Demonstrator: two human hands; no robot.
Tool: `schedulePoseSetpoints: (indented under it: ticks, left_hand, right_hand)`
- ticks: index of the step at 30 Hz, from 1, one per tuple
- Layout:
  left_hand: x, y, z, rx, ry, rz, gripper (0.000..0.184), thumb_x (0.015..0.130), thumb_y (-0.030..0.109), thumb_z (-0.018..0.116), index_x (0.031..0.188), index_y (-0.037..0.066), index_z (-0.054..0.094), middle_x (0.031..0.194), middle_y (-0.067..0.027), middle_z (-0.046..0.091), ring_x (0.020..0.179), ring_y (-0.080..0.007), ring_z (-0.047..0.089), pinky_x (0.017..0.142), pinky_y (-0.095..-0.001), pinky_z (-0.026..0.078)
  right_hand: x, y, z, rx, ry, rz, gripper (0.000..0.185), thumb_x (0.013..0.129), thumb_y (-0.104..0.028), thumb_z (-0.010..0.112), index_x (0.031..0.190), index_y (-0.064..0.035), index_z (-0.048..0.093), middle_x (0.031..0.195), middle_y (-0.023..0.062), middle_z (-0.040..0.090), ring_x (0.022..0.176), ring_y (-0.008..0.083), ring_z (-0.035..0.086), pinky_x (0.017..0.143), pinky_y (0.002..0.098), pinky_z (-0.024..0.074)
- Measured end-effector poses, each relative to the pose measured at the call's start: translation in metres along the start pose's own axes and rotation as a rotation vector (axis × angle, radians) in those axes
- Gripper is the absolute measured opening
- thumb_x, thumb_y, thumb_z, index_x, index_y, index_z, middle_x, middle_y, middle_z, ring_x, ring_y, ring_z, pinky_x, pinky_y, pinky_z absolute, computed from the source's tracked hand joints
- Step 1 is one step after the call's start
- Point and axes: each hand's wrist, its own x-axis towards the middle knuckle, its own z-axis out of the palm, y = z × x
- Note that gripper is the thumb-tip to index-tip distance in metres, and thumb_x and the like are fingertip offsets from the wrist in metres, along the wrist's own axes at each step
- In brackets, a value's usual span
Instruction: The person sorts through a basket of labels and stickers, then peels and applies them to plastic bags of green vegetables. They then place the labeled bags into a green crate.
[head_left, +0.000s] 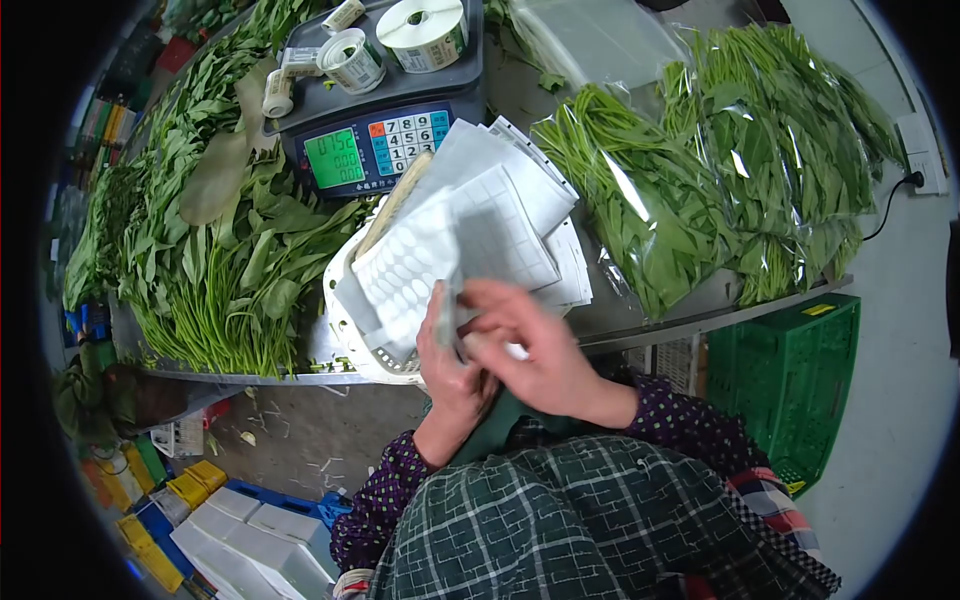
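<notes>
My left hand (452, 375) is raised at the front of the table, its fingers wrapped round the lower edge of a sheet of oval stickers (412, 268). Close against it is my right hand (530, 350), blurred by motion, with its fingers bent near the sheet's edge; whether it holds anything is unclear. Behind both hands, white papers (500, 220) lie on a white plastic basket (343, 275). A scale (385, 150) with a lit green display stands beyond the basket, carrying label rolls (422, 35).
Loose leafy greens (200, 260) cover the table's left part. Bagged greens (660, 210) and clear plastic bags (600, 40) are at the right. A green crate (810, 370) stands below the right edge, white boxes (255, 540) at lower left, and a plug (914, 179) at the wall.
</notes>
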Motion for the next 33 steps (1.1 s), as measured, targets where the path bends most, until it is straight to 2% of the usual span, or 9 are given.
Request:
schedulePoseSetpoints:
  ticks: [1,2,5,9,11,15,24,30,33]
  left_hand:
    - [-0.005,-0.004,0.004,-0.489,0.146,-0.4,0.037,0.064,-0.002,0.062,0.1,0.007,0.065,0.118,-0.0276,0.051,0.101,-0.0415,0.055,0.086,-0.0431,0.045]
    - [-0.005,-0.01,-0.001,-0.485,0.146,-0.399,0.037,0.064,-0.002,0.062,0.1,0.007,0.065,0.118,-0.0276,0.051,0.101,-0.0415,0.055,0.086,-0.0431,0.045]
    - [0.004,-0.01,-0.021,0.425,0.085,0.226,0.037,0.069,-0.004,0.058,0.105,0.004,0.063,0.099,-0.0176,0.062,0.095,-0.0359,0.06,0.085,-0.041,0.045]
    - [0.001,-0.01,-0.029,0.42,0.229,0.222,0.03,0.072,-0.005,0.06,0.101,0.001,0.064,0.091,-0.0175,0.064,0.087,-0.0312,0.062,0.08,-0.0362,0.047]
    - [-0.008,-0.008,-0.036,0.106,0.252,-0.165,0.023,0.079,-0.004,0.059,0.101,-0.003,0.063,0.086,-0.0143,0.065,0.077,-0.0191,0.062,0.071,-0.0285,0.048]
    - [-0.007,-0.016,-0.042,-0.071,0.327,-0.16,0.018,0.085,-0.001,0.058,0.101,-0.006,0.061,0.084,-0.0061,0.065,0.072,-0.0078,0.055,0.064,-0.0229,0.046]
    - [-0.007,-0.017,-0.043,-0.156,0.252,-0.257,0.019,0.086,0.001,0.058,0.103,-0.005,0.061,0.09,-0.0041,0.064,0.079,-0.0071,0.055,0.071,-0.0221,0.045]
    - [-0.021,-0.033,-0.054,-0.135,-0.025,-0.266,0.023,0.082,0.004,0.062,0.104,-0.001,0.063,0.09,-0.0064,0.065,0.083,-0.013,0.059,0.077,-0.0264,0.045]
    - [-0.028,-0.046,-0.05,-0.022,-0.191,-0.052,0.027,0.077,0.006,0.066,0.104,0.005,0.065,0.091,-0.0102,0.066,0.087,-0.0192,0.061,0.081,-0.031,0.045]
  right_hand:
    - [0.002,-0.001,0.005,-0.058,-0.047,0.061,0.038,0.086,-0.006,0.056,0.122,0.0015,0.046,0.112,0.0118,0.056,0.094,0.0137,0.059,0.078,0.0269,0.0479]
    - [0.004,-0.006,0.003,-0.054,-0.047,0.06,0.038,0.086,-0.006,0.056,0.122,0.0015,0.046,0.112,0.0118,0.056,0.094,0.0137,0.059,0.078,0.0269,0.0479]
    - [0.017,-0.011,-0.02,-0.257,0.005,-0.047,0.029,0.087,-0.006,0.054,0.116,-0.0006,0.052,0.1,0.0088,0.061,0.09,0.0116,0.059,0.074,0.026,0.0482]
    - [0.028,0.004,-0.061,-0.573,0.236,-0.163,0.034,0.082,-0.012,0.062,0.112,0.0001,0.052,0.094,0.0171,0.063,0.076,0.0225,0.063,0.063,0.031,0.0505]
    - [0.026,0.005,-0.063,-0.635,0.214,-0.125,0.034,0.08,-0.012,0.064,0.111,0.0,0.053,0.092,0.0175,0.062,0.073,0.0243,0.063,0.062,0.0318,0.0505]
    - [0.03,0.005,-0.058,-0.872,0.254,-0.124,0.038,0.074,-0.016,0.069,0.107,-0.0021,0.055,0.086,0.0148,0.063,0.066,0.0271,0.062,0.057,0.0345,0.0493]
    - [0.028,-0.003,-0.052,-0.918,0.209,-0.044,0.043,0.07,-0.018,0.072,0.107,-0.0035,0.056,0.081,0.0115,0.063,0.062,0.0257,0.061,0.054,0.0341,0.0475]
    - [0.03,-0.006,-0.024,-0.263,0.009,0.074,0.052,0.078,-0.017,0.067,0.123,-0.0009,0.047,0.093,0.0084,0.064,0.082,0.0164,0.061,0.073,0.0301,0.0477]
    - [0.031,0.0,0.009,-0.366,-0.092,-0.21,0.052,0.076,-0.015,0.064,0.123,-0.001,0.045,0.104,0.0174,0.06,0.099,0.033,0.056,0.088,0.041,0.0415]
